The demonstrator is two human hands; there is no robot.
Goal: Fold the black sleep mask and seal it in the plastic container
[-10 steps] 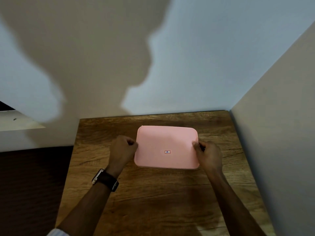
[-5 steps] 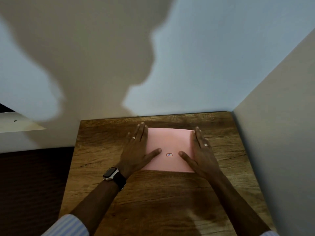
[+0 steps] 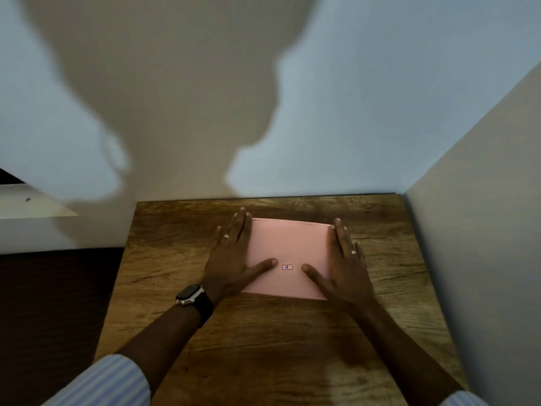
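A pink plastic container (image 3: pixel 288 247) with its pink lid on lies on the wooden table (image 3: pixel 263 332), toward the far side. A small red-framed label (image 3: pixel 287 267) marks the lid's near middle. My left hand (image 3: pixel 234 256) lies flat on the lid's left edge, fingers spread, thumb pointing at the label. On the right edge my right hand (image 3: pixel 344 259) rests flat in the same way. Neither hand grips anything. The black sleep mask is not visible.
The table stands in a corner, with a pale wall (image 3: pixel 322 112) behind it and a second wall (image 3: pixel 483 230) tight along its right side. Dark floor (image 3: pixel 52 317) lies to the left. A watch (image 3: pixel 190 294) sits on my left wrist.
One second ago both hands were curled at the lid's side edges. They opened and now lie flat on the lid. The container has stayed in place.
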